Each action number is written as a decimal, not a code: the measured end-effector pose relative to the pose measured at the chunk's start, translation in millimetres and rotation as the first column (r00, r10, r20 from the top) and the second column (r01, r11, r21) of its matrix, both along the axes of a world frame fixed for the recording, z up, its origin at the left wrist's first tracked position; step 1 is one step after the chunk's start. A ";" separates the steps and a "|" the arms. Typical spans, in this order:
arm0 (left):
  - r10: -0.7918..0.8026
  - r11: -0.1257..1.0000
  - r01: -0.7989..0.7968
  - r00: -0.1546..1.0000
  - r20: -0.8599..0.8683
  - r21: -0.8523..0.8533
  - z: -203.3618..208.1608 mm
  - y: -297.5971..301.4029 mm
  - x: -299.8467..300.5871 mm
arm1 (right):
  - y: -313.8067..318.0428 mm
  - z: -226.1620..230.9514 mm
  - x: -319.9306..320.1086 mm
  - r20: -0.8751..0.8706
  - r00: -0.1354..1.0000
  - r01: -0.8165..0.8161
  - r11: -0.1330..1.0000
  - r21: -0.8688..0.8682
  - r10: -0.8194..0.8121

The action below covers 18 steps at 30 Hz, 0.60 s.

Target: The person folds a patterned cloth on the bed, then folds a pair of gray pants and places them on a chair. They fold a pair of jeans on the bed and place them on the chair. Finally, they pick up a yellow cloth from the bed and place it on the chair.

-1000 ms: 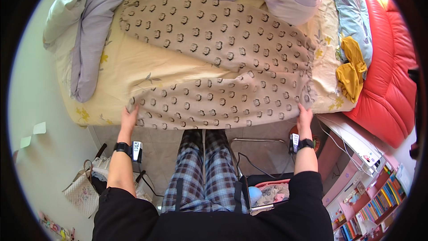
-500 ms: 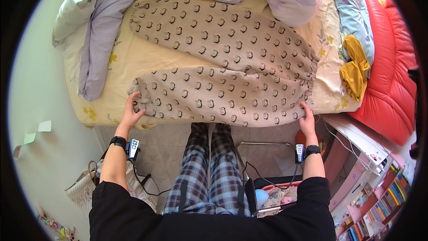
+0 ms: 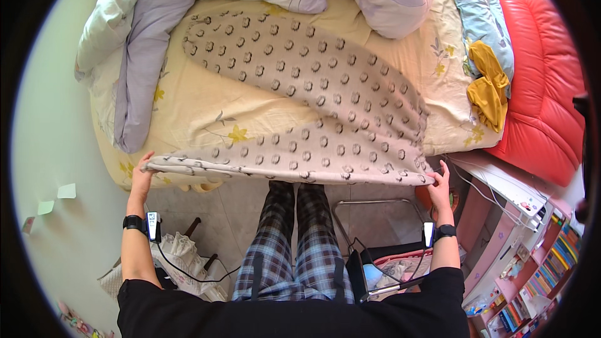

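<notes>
A pair of beige pants [image 3: 325, 91] with a dark repeated print lies across the bed, its waistband toward the right. My left hand [image 3: 143, 174] pinches the cuff of the nearer leg at the left, and my right hand [image 3: 440, 178] grips the waistband's near corner. Between my hands the near leg is drawn taut and partly raised along the bed's front edge, its left end bunched into a narrow strip. The farther leg rests flat on the yellow floral bedsheet [image 3: 206, 103].
A rumpled white and lilac quilt [image 3: 153, 50] covers the far left and back. At right are a mustard cloth [image 3: 489, 91], a blue pillow [image 3: 472, 0] and a red cushioned backrest [image 3: 538, 81]. Below stand a metal-framed chair [image 3: 369, 202] and a bookshelf [image 3: 532, 275].
Both hands have closed on the near leg's ends. My left hand has moved left and nearer, pulling the cuff with it. The near leg is stretched and lifted, widening the gap between legs.
</notes>
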<state>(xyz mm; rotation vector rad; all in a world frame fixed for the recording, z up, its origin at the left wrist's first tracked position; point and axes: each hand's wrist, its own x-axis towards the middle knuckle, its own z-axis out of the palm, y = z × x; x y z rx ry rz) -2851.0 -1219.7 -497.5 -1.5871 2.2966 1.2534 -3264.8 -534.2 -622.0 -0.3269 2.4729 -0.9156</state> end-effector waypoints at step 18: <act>-0.271 0.907 0.254 0.962 -0.005 -0.335 -6.6 -71.7 -291.5 | -20.6 -16.1 -113.7 0.513 0.743 0.528 0.848 -0.054 -0.430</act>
